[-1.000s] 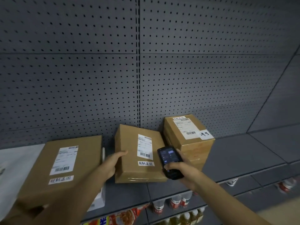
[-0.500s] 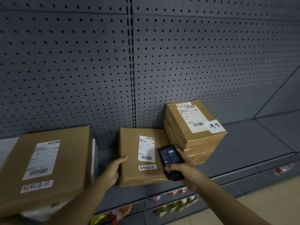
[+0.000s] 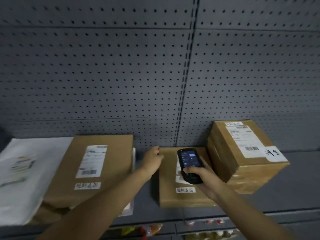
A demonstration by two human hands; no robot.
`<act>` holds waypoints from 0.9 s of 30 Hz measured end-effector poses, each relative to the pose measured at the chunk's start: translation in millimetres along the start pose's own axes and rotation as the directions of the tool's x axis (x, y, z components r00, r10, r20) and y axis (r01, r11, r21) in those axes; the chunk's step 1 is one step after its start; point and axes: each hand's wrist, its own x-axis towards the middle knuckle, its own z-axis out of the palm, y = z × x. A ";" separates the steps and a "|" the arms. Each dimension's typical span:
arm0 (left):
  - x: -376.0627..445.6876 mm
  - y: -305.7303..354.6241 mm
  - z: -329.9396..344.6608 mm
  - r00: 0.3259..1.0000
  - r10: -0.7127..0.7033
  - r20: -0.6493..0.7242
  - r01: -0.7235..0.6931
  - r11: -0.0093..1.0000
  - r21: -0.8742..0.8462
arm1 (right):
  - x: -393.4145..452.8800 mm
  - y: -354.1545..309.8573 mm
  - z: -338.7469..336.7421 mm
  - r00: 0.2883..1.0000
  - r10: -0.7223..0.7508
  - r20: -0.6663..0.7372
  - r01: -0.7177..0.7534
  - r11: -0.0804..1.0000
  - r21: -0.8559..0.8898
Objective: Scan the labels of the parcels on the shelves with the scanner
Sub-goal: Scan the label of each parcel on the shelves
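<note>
The scan looks under way on the flat brown cardboard parcel (image 3: 183,196) lying on the grey shelf (image 3: 285,203); which labels are done cannot be told. The right hand (image 3: 206,179) grasps the black handheld scanner (image 3: 189,166) just above that parcel's white label (image 3: 180,179). The left hand (image 3: 152,161), fingers curled, touches the parcel's far left corner.

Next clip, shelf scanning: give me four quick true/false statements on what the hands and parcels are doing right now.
1. The right hand holds the black handheld scanner over the flat brown cardboard parcel. True.
2. The left hand hangs free of that parcel. False: it rests on its far left corner.
3. The taller brown cardboard box stands right of the flat parcel. True.
4. The scanner's screen is dark. False: it is lit.
</note>
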 end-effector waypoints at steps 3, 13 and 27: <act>-0.8 -0.2 -60.6 0.980 0.175 -0.094 -0.136 0.935 0.327 | 6.8 0.0 46.0 0.996 0.056 0.072 -0.056 0.998 0.006; -43.0 -56.4 -242.7 0.886 -0.008 -0.463 0.302 0.769 0.564 | 39.1 58.9 162.4 0.985 0.114 0.126 -0.121 0.992 0.045; -45.1 -89.4 -252.0 0.963 -0.186 -0.196 0.218 0.964 0.155 | 29.7 85.1 166.0 1.000 -0.014 0.018 0.013 0.998 0.068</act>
